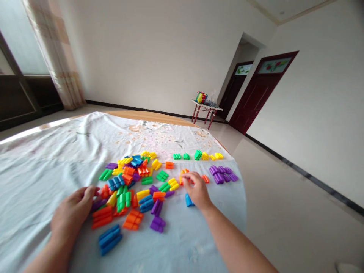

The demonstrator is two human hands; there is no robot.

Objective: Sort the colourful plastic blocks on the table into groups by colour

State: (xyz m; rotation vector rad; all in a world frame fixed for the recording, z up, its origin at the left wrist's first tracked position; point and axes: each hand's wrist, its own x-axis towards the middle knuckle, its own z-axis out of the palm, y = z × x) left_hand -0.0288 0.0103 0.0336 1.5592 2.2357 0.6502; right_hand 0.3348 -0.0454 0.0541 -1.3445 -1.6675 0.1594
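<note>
A heap of several ribbed plastic blocks [133, 182] in orange, blue, green, yellow and purple lies on a white floral cloth [57, 151]. My left hand [72, 212] rests at the heap's left edge, fingers curled onto a purple block [98, 204]. My right hand [196, 189] is at the heap's right side, fingers pinched around an orange block [184, 173]. A blue block [189, 200] lies just under that hand. Sorted groups sit farther right: purple blocks [223, 174], green blocks [184, 156] and yellow blocks [216, 156].
The cloth covers a round wooden table [148, 115] whose edge falls away to a tiled floor [284, 197] on the right. A small red-legged table [206, 110] with colourful items stands by the far wall, near two dark red doors [264, 91]. A curtain [57, 57] hangs at the left.
</note>
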